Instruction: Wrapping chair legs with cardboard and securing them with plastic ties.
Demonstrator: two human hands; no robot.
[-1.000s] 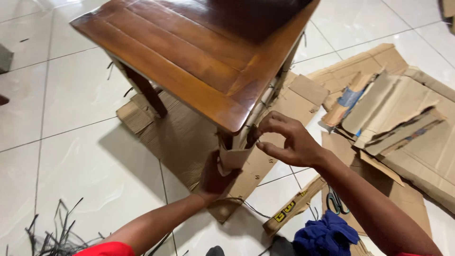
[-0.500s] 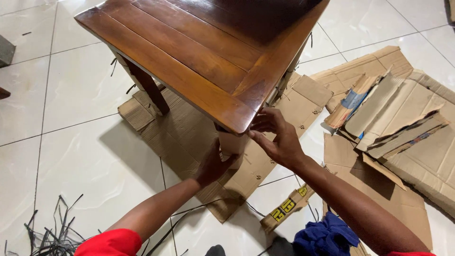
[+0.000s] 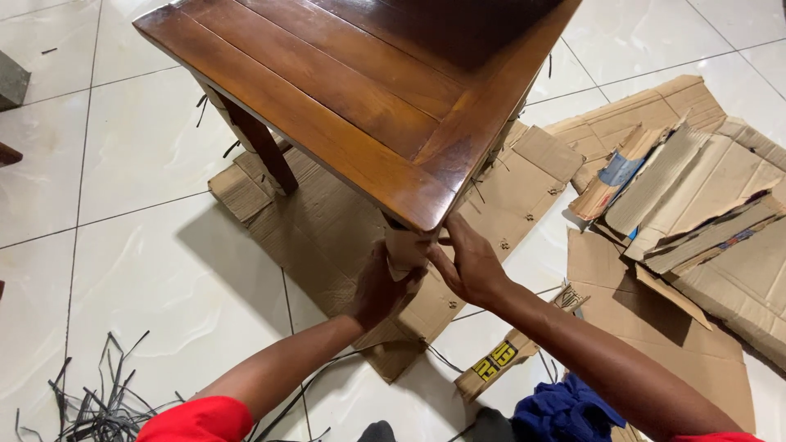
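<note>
Under the glossy wooden table (image 3: 360,90) corner, my left hand (image 3: 378,288) and right hand (image 3: 467,263) both clasp the cardboard wrap (image 3: 404,248) on its leg; bare tile floor (image 3: 139,270) lies left.

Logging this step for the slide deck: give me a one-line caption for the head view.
Both hands, left hand and right hand, grip the cardboard wrap on the near leg of a wooden table.
</note>
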